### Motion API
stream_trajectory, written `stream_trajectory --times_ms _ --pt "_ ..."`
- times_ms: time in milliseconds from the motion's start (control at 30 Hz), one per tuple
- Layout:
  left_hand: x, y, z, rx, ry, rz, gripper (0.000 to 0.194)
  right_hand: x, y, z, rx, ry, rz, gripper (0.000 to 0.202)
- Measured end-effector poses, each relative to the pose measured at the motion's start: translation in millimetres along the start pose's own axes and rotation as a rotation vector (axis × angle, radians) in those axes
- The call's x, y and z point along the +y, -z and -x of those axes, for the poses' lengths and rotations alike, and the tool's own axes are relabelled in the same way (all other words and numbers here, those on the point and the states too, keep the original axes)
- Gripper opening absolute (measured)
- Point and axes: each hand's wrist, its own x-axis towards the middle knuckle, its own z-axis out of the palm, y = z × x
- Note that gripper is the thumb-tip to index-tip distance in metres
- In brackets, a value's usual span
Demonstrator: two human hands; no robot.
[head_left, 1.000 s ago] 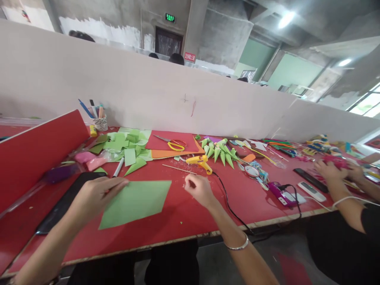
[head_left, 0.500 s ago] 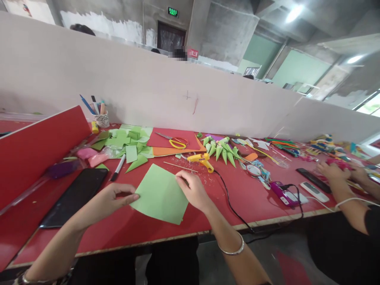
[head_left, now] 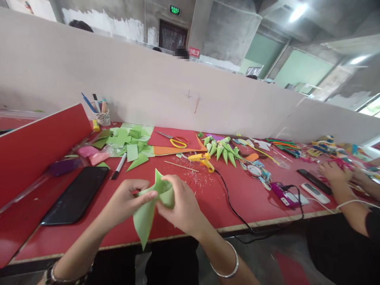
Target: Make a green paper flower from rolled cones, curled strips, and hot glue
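Observation:
A green sheet of paper (head_left: pixel 144 221) is curled between my two hands above the table's front part, one pointed corner hanging down and another sticking up. My left hand (head_left: pixel 130 200) pinches its left side between thumb and fingers. On the right side, my right hand (head_left: pixel 181 206) is closed round the rolled part. Behind them lie a thin wooden stick (head_left: pixel 181 166) and a yellow glue gun (head_left: pixel 202 159). Yellow-handled scissors (head_left: pixel 177 142) rest on red paper (head_left: pixel 190 137). Several green paper cones (head_left: pixel 222 150) lie farther right.
Green paper scraps (head_left: pixel 127 138), a marker (head_left: pixel 118 166) and a black phone-like slab (head_left: pixel 75 196) are at the left. A purple power strip (head_left: pixel 283 194) lies right of the black cord. Another person's hands (head_left: pixel 334 174) work at the far right.
The green sheet was nearly flat and is now bent and rolled. My right hand has moved left and down, closing round the paper; my left hand has moved right.

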Motion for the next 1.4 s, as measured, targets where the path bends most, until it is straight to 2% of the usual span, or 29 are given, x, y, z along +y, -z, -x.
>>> stream_trajectory --times_ms 100,200,267,333,433,500,533,600,667,733,800,933,1100,1267,1400 --pt "-4.6 8.6 0.6 -0.002 0.063 0.099 0.043 12.0 8.3 -3.3 0.114 -0.136 -0.064 0.026" --pt "-18.6 21.0 -0.8 0.020 0.160 0.049 0.043 31.6 17.4 -7.2 0.202 -0.258 -0.171 0.023" --pt "-30.6 26.6 -2.5 0.015 0.172 -0.078 0.041 46.5 19.6 -8.7 0.148 -0.324 -0.251 0.020" --pt "-41.8 27.3 -4.0 0.010 0.163 -0.271 0.041 61.1 16.9 -8.9 0.042 -0.383 -0.308 0.018" --pt "-54.5 17.6 -4.3 0.017 0.119 -0.649 0.032 79.0 5.4 -7.1 -0.027 -0.458 -0.307 0.021" --pt "-60.8 5.7 -3.3 0.082 -0.003 -0.835 0.020 87.1 -3.5 -5.6 -0.003 -0.481 -0.264 0.023" --pt "-63.6 -0.8 -2.6 0.112 -0.079 -0.894 0.027 90.1 -7.1 -5.0 0.013 -0.489 -0.247 0.024" --pt "-68.7 -13.3 -1.2 0.054 -0.173 -0.941 0.041 94.0 -11.4 -3.9 0.038 -0.507 -0.222 0.027" --pt "-71.7 -23.2 -0.4 -0.066 -0.213 -0.956 0.044 95.9 -11.7 -2.1 0.043 -0.531 -0.205 0.029" --pt "-71.1 -30.5 0.2 -0.157 -0.200 -0.983 0.039 96.3 -9.1 1.7 0.040 -0.558 -0.192 0.031" --pt "-66.5 -36.5 0.6 -0.186 -0.147 -1.019 0.034 95.9 -5.8 8.6 0.031 -0.586 -0.197 0.033" --pt "-53.4 -50.3 1.1 -0.120 -0.046 -1.103 0.036 92.8 -4.3 30.3 0.042 -0.623 -0.212 0.037" --pt "-49.1 -65.9 1.4 -0.065 -0.018 -1.161 0.037 85.9 -13.5 52.0 0.054 -0.619 -0.145 0.037" --pt "-48.2 -70.3 1.3 -0.043 -0.005 -1.152 0.039 83.4 -20.3 57.8 0.034 -0.577 0.049 0.036" --pt "-45.7 -69.6 0.3 -0.040 0.002 -1.156 0.041 85.8 -17.9 62.2 0.055 -0.531 0.133 0.037"
